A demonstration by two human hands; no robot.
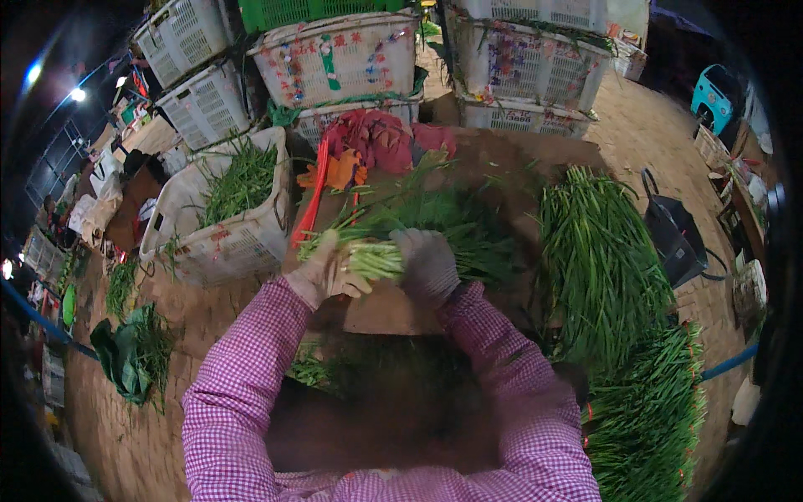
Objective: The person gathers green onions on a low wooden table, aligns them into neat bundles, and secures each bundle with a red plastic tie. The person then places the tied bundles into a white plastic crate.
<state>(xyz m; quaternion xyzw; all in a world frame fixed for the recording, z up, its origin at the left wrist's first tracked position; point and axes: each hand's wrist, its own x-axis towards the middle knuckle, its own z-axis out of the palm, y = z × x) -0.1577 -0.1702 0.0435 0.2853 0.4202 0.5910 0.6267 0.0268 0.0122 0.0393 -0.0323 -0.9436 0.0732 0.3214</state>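
Both my hands wear light gloves and hold one bunch of green leafy stalks (376, 260), pale cut ends showing between them. My left hand (329, 267) grips the bunch at its left side. At the right side, my right hand (428, 263) closes round the stalks, slightly blurred. More loose green leaves (483, 241) lie on the table just behind and right of my right hand. Red strips (312, 204) hang over the table's left part, beside an orange glove (339, 169) and a crumpled red cloth (376, 141).
A white plastic crate (232, 248) with greens stands left. Stacked crates (339, 63) rise behind the table. A large heap of long green leaves (596, 263) lies at the right, above red-banded bunches (646, 414). A black bag (674, 241) stands beyond it; a green sack (125, 357) lies left.
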